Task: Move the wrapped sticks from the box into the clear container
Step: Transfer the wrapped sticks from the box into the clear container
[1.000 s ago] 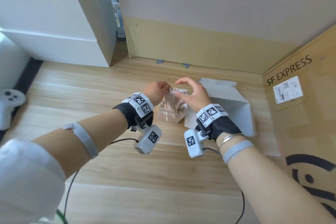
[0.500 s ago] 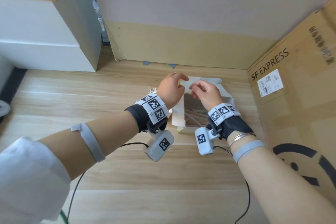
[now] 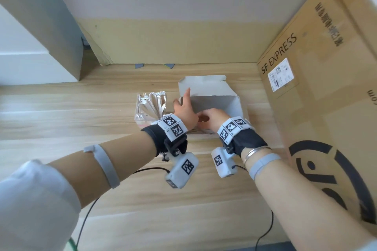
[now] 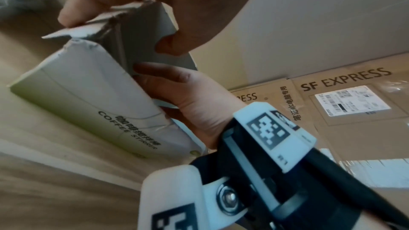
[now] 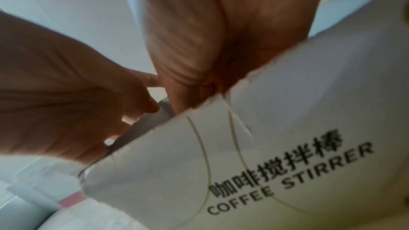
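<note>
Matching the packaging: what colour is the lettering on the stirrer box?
Black lettering on the white box, clearest in the right wrist view.

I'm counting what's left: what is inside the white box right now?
The right hand reaches into the box; the left hand holds its flap. Only bare grey inner wall shows. The hands cover the bottom, so any remaining sticks are hidden.

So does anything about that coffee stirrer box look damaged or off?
Yes. The coffee stirrer box has a ragged, torn top edge with crumpled flaps where it was opened, plain in both wrist views. The left hand holds a flap back while the right hand reaches inside. The clear container beside it looks fine.
</note>
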